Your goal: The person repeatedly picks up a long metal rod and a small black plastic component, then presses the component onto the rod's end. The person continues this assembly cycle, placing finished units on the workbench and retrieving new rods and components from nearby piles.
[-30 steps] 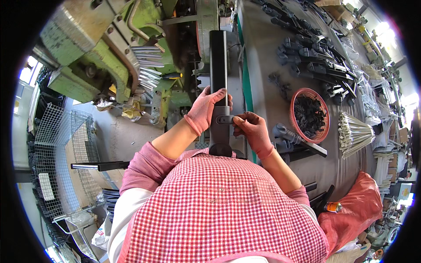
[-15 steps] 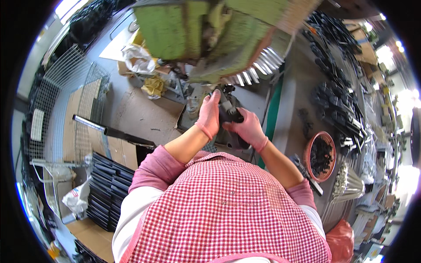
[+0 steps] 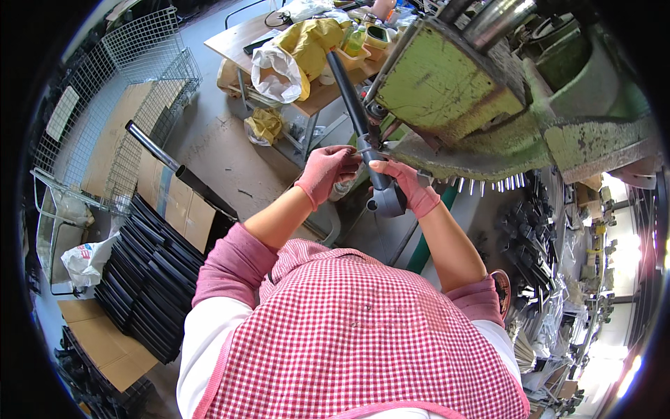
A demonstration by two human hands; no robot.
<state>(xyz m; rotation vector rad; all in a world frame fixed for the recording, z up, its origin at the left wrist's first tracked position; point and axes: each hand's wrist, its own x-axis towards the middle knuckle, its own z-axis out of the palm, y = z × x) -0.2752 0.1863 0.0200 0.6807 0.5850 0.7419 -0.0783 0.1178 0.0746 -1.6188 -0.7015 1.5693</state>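
A long black tube (image 3: 347, 91) slants up and away in front of me, with a dark plastic fitting (image 3: 389, 200) at its near end. My right hand (image 3: 412, 186), in a pink glove, is wrapped round the tube just above the fitting, thumb across it. Beside the tube's collar (image 3: 366, 146) is my left hand (image 3: 329, 173), also gloved, its fingers pinched together. Whatever those fingertips hold is too small to make out. The green machine (image 3: 447, 91) stands right behind the tube, at its right.
Many black tubes (image 3: 150, 269) lie stacked at the left, near a wire cage (image 3: 146, 105). A tube with a shiny end (image 3: 150, 143) sticks out there. Behind stands a table (image 3: 237, 45) with a yellow bag (image 3: 310, 45). Black parts (image 3: 534, 237) lie at the right.
My view has swung, so the machine sits further right. The long tube now shows in my right hand. My left hand has come off the dark part and pinches beside the collar.
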